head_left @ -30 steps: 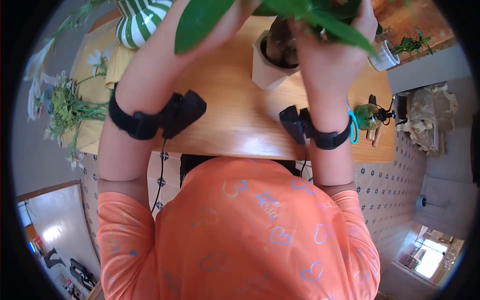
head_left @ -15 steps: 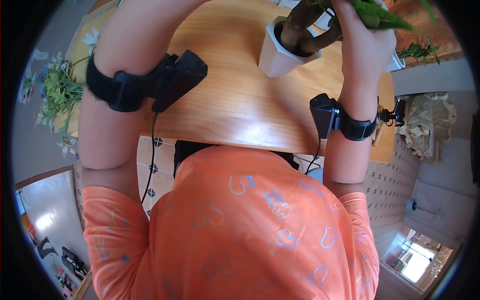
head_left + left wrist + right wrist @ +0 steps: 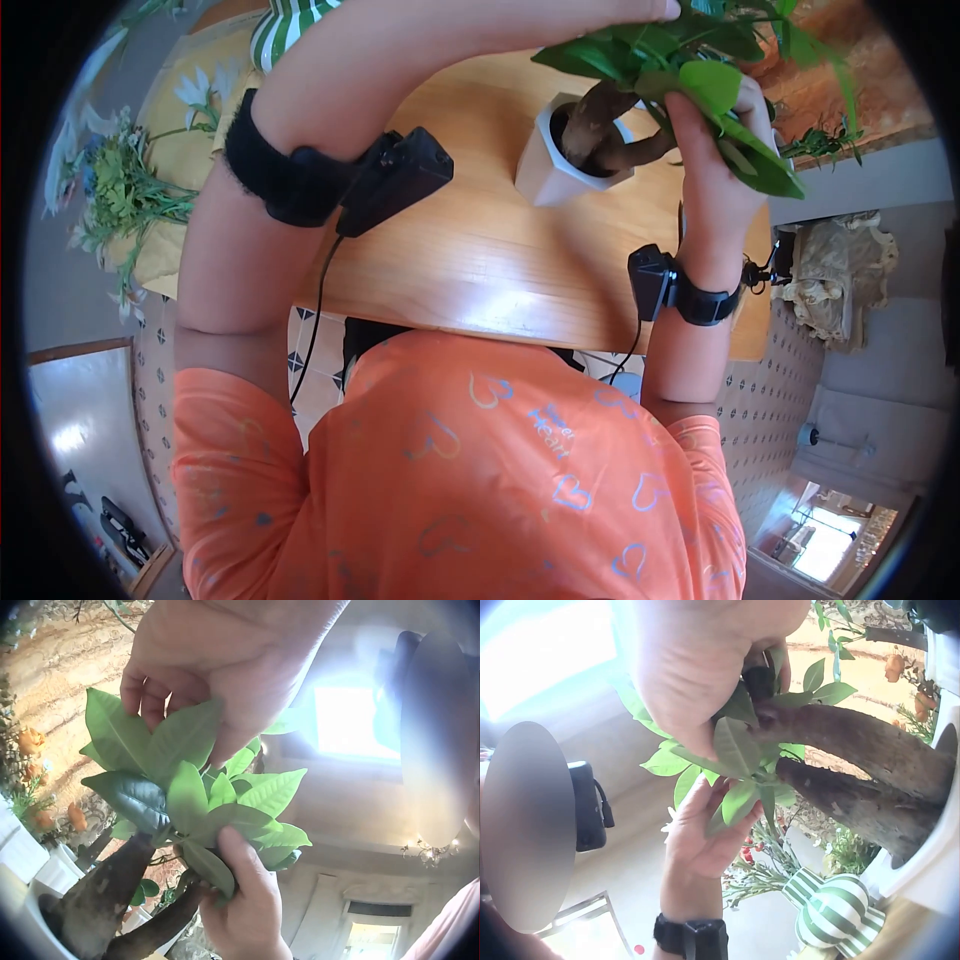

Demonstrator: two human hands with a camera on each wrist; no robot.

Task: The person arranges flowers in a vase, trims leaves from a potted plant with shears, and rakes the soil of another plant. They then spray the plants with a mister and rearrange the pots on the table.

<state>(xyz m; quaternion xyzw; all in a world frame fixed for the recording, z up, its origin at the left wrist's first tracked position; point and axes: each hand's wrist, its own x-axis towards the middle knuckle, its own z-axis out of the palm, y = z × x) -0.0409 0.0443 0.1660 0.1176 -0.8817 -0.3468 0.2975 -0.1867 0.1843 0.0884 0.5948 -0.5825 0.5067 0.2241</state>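
A potted plant with two thick brown stems [image 3: 600, 115] stands in a white faceted pot [image 3: 570, 188] on the wooden table [image 3: 450, 220]. Broad green leaves [image 3: 187, 795] crown the stems. My left hand [image 3: 217, 667] reaches over the crown from above, its fingers curled behind an upper leaf and its thumb among the leaves. Lower down, my right hand [image 3: 251, 900] pinches a leaf, thumb in front and fingers behind. In the right wrist view, my left hand [image 3: 705, 832] lies among the leaves across from my right hand [image 3: 712, 660]. Leaves partly hide both hands' fingertips.
A green-and-white striped vase [image 3: 840, 919] stands left of the plant. Cut flowers [image 3: 135, 200] lie on a yellow cloth [image 3: 165, 245] at the table's left end. Another small plant [image 3: 825, 135] sits at the far right, and orange flowers [image 3: 31, 741] hang by the wall.
Since one second ago, my right hand has shifted right among the leaves. The left hand, out of sight half a second ago, shows again at the crown. The head view has moved too.
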